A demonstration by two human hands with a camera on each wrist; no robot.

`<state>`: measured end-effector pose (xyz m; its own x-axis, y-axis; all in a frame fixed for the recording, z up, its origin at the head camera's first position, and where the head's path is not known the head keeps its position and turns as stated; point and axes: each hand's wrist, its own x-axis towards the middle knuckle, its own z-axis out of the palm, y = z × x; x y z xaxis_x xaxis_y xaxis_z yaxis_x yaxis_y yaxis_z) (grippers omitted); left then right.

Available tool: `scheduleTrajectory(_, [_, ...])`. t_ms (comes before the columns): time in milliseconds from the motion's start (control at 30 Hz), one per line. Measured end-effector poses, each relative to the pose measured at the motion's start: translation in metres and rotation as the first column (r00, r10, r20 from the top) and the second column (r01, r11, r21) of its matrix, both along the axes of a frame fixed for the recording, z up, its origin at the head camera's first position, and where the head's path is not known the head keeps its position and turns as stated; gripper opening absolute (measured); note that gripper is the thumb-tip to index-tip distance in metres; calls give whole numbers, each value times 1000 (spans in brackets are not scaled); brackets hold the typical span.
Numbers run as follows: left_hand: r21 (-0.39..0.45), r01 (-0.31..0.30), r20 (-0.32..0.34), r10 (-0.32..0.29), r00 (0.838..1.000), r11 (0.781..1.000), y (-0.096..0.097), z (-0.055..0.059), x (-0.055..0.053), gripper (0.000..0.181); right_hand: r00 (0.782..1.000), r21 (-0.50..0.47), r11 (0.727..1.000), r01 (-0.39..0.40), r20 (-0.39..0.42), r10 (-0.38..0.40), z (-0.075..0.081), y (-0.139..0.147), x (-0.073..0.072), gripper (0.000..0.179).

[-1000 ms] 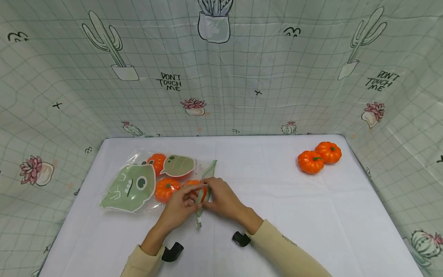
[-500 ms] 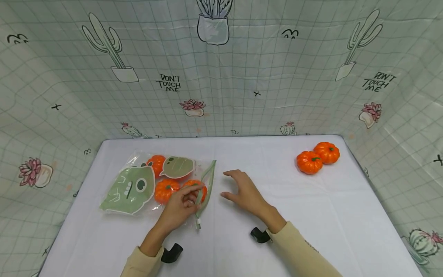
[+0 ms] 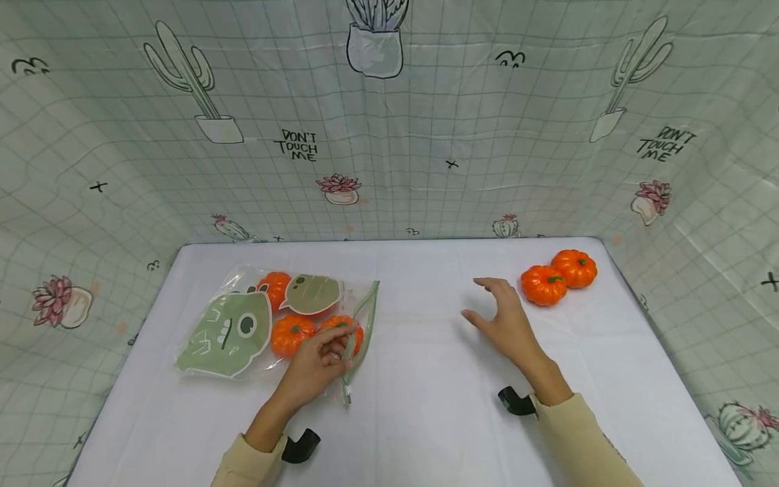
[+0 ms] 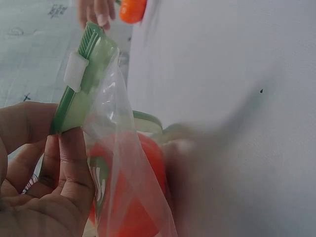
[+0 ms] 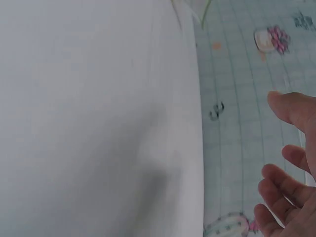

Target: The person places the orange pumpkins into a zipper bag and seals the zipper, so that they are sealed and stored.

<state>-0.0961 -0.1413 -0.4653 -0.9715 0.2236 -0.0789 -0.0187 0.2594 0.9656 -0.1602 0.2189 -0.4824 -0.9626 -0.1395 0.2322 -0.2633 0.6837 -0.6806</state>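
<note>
Bag (image 3: 237,338): toward the table's (image 3: 426,412) left edge; likely light, limp, slippery; I'd hold its stiffer green rim (image 4: 74,109).
Left hand (image 3: 313,362): fingers pinch that rim.
Right hand (image 3: 511,325): fingers released, near the far-right corner's pumpkins (image 3: 544,286).

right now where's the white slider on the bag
In the left wrist view, the white slider sits upper left, on the green strip, just above the left hand.
</note>
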Motion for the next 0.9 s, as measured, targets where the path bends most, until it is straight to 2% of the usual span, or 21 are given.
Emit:
scheduleTrajectory(233, [12, -2, 11, 2, 1000, 1000, -1, 1, 2, 50, 989, -6, 993, 118, -94, -118, 7, 46, 1, 59])
scheduleTrajectory(500, [6, -6, 5, 6, 1000, 1000, -1, 0, 2, 50, 941, -14, 959, 282, -190, -279, 6, 90, 9, 63])
scheduleTrajectory(600, [-4, -10, 3, 10, 1000, 1000, -2, 1, 2, 49, 924, 0, 939, 345, -178, -339, 5, 102, 11, 64])
scheduleTrajectory(700, [-4, -9, 0, 9, 1000, 1000, -2, 1, 3, 49, 911, 18, 917, 398, -128, -393, 5, 113, 12, 68])
scheduleTrajectory(800, [4, -2, -5, 2, 1000, 1000, -2, 0, 2, 50, 906, 43, 906, 421, -72, -417, 4, 120, 12, 73])
scheduleTrajectory(900, [15, 4, -6, -4, 1000, 1000, -2, 0, 2, 50, 910, 77, 907, 414, -38, -412, 2, 124, 10, 76])
